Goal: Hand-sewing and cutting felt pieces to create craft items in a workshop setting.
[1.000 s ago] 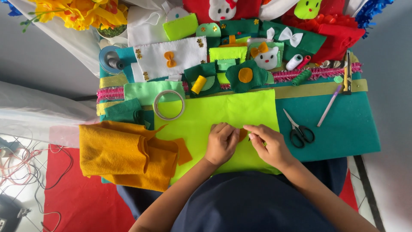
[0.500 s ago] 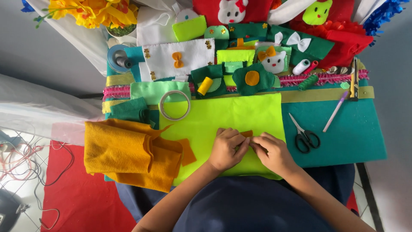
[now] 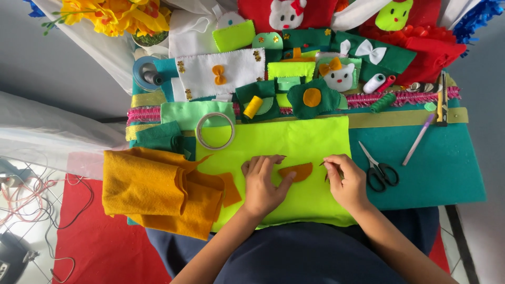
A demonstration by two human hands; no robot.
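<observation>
My left hand point(image 3: 264, 184) lies flat with fingers spread on a lime-green felt sheet point(image 3: 284, 142), its thumb touching a small orange half-round felt piece point(image 3: 298, 171). My right hand point(image 3: 344, 181) is just right of that piece, fingers pinched together on something thin like a needle; I cannot make it out clearly. Both hands rest on the sheet, which covers a teal felt-covered board point(image 3: 442, 168) across my lap.
Folded orange felt point(image 3: 152, 186) lies at the left. A tape ring point(image 3: 215, 130), black scissors point(image 3: 379, 169), a purple pen point(image 3: 419, 139), a yellow thread spool point(image 3: 253, 107) and several felt pieces and figures crowd the far side. Yellow flowers point(image 3: 118, 16) stand top left.
My hands were bunched together over the orange piece; now they have drawn apart, the left flattened on the sheet, and the orange piece lies uncovered between them.
</observation>
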